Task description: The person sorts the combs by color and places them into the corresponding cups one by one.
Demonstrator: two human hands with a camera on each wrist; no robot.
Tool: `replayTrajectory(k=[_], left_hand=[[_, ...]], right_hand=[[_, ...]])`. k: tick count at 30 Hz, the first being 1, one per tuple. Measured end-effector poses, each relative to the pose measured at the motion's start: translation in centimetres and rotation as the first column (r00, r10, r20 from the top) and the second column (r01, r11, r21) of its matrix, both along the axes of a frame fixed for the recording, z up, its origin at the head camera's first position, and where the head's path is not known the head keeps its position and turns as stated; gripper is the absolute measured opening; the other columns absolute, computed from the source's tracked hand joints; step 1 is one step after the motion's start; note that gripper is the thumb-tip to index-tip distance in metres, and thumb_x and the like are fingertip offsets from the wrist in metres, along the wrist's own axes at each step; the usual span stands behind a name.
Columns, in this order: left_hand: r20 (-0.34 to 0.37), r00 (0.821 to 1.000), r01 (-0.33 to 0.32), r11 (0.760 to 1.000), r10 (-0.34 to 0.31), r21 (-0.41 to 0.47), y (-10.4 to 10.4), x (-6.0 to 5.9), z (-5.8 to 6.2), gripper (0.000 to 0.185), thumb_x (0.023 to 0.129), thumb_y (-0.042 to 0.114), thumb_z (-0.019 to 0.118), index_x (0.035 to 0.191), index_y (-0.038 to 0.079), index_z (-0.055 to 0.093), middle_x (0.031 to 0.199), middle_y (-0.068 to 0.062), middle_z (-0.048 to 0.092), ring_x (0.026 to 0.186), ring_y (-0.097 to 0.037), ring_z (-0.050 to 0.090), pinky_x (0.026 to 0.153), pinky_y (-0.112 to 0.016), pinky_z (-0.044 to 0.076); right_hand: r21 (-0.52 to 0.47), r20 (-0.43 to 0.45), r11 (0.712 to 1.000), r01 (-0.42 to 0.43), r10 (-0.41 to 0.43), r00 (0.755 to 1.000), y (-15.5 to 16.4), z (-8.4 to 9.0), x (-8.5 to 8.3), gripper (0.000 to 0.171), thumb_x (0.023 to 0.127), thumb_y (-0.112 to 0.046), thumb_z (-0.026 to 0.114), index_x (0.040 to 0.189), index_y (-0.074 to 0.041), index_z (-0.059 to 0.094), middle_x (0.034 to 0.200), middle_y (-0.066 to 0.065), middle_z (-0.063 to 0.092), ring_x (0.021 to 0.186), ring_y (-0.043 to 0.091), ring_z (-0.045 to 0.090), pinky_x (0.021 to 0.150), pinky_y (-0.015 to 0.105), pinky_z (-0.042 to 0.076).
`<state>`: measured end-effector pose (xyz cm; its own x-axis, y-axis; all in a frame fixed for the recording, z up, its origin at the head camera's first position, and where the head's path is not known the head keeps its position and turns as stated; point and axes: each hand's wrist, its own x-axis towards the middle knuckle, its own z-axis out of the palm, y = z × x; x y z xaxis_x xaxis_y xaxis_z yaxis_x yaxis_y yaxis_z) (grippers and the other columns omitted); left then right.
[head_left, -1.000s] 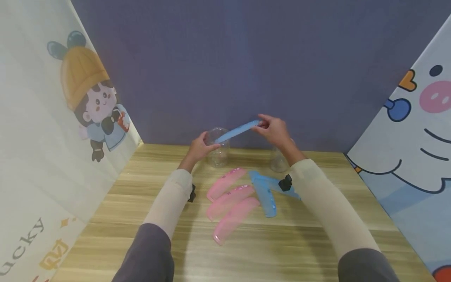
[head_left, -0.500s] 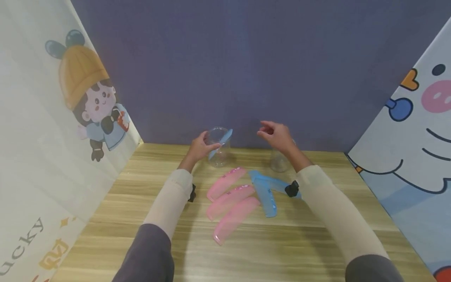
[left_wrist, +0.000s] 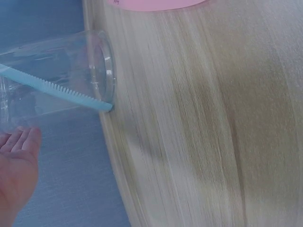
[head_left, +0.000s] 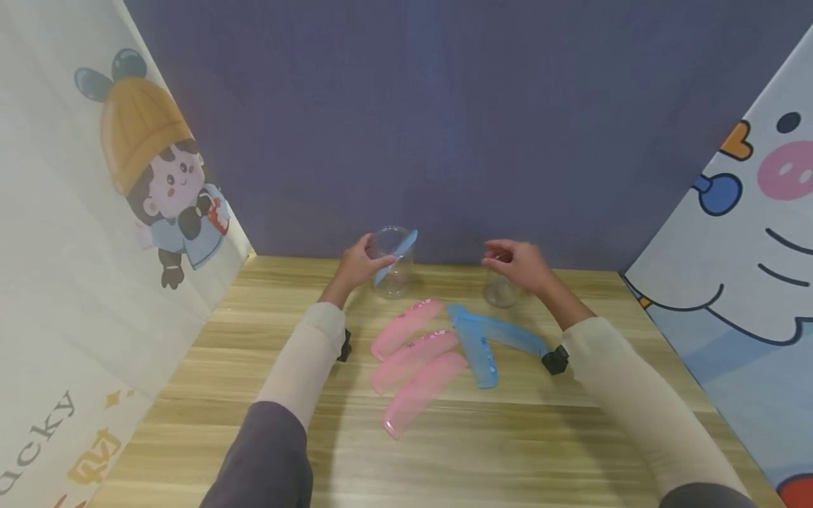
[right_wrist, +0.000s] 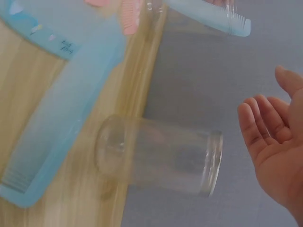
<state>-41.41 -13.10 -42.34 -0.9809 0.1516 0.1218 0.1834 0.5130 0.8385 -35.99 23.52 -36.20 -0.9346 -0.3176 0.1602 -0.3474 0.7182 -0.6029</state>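
Clear plastic caught the light where the left hand (head_left: 357, 267) curled its grip around a see-through cup (head_left: 392, 262) at the far edge of the wooden table (head_left: 254, 395). A blue comb (head_left: 395, 248) stood slanted inside that cup, its upper end poking past the rim and its teeth showing plainly in the left wrist view. The fingers wrapped the cup's near side, with the thumb on the side away from the comb.

Off to the right of that grip, the right hand (head_left: 519, 263) hung loose and held nothing, fingers lightly bent, just above a second clear cup (head_left: 500, 289) without touching it. The right wrist view showed that cup with nothing in it, the palm apart from its rim.

Nearer the person than both grips, three pink combs (head_left: 413, 363) lay side by side on the table, and two blue combs (head_left: 485, 339) lay just beside them, crossing at their far ends below the right hand.
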Motion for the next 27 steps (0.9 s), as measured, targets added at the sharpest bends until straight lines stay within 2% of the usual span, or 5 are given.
replayTrajectory(k=[6,10,14,23,27], left_hand=[[-0.004,1.0,0.004,1.0,-0.004,-0.005,-0.2,0.2,0.1,0.102,0.088,0.05,0.077,0.162,0.006,0.023,0.163,-0.019,0.036,0.146,-0.037,0.044,0.121,-0.049,0.04],[-0.001,1.0,0.007,1.0,-0.007,-0.016,-0.2,0.2,0.0,0.101,0.088,0.05,0.077,0.161,0.006,0.023,0.163,-0.018,0.036,0.146,-0.036,0.043,0.121,-0.048,0.04],[0.01,1.0,0.009,1.0,-0.009,-0.018,-0.2,0.3,0.1,0.097,0.09,0.047,0.075,0.162,0.007,0.023,0.164,-0.018,0.035,0.147,-0.036,0.042,0.121,-0.05,0.04],[0.012,1.0,0.004,1.0,-0.004,-0.012,-0.2,0.4,0.3,0.096,0.091,0.046,0.075,0.162,0.008,0.024,0.164,-0.018,0.036,0.148,-0.036,0.042,0.121,-0.05,0.04],[0.01,1.0,0.007,1.0,-0.006,-0.022,-0.3,0.4,0.3,0.098,0.09,0.05,0.075,0.162,0.008,0.024,0.164,-0.017,0.036,0.148,-0.035,0.042,0.121,-0.05,0.04]], right_hand=[[0.06,-0.035,0.997,-0.056,0.058,0.998,1.1,-1.1,0.7,0.047,0.1,-0.031,0.067,0.14,-0.006,0.062,0.119,0.012,0.073,0.104,0.03,0.072,0.082,0.039,0.061],[0.079,-0.021,0.994,-0.072,0.074,0.997,2.1,-2.3,1.5,0.044,0.099,-0.027,0.068,0.137,-0.005,0.064,0.115,0.013,0.075,0.1,0.028,0.073,0.073,0.031,0.059],[0.093,-0.001,0.992,-0.081,0.082,0.997,3.4,-3.8,2.0,0.042,0.099,-0.023,0.068,0.134,0.0,0.065,0.113,0.016,0.075,0.096,0.029,0.074,0.07,0.028,0.059],[0.113,0.012,0.989,-0.09,0.089,0.996,6.1,-5.9,3.5,0.041,0.097,-0.02,0.07,0.131,0.003,0.066,0.11,0.018,0.075,0.096,0.031,0.073,0.08,0.043,0.063],[0.157,-0.017,0.984,-0.085,0.089,0.996,6.8,-6.9,4.1,0.038,0.094,-0.02,0.073,0.124,0.003,0.07,0.103,0.015,0.077,0.089,0.026,0.074,0.077,0.039,0.063]])
